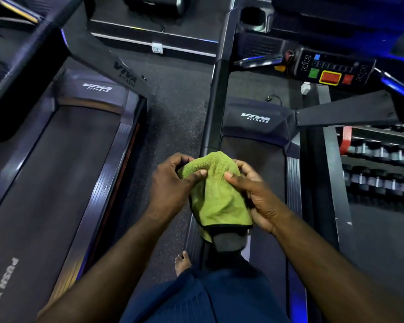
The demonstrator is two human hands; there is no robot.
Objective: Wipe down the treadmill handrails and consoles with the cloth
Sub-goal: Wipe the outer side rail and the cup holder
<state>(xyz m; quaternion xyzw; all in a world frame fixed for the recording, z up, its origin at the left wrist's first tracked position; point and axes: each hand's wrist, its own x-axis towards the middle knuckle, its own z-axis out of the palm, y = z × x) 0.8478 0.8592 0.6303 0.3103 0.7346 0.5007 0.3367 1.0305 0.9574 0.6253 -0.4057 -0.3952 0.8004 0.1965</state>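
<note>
While left hand (170,183) pinches cloth (216,194), right hand (254,194) grips it over handrail (216,94).

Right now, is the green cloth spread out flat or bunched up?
Bunched up. The green cloth is crumpled over the handrail, with the left hand and right hand gripping its folds.
</note>
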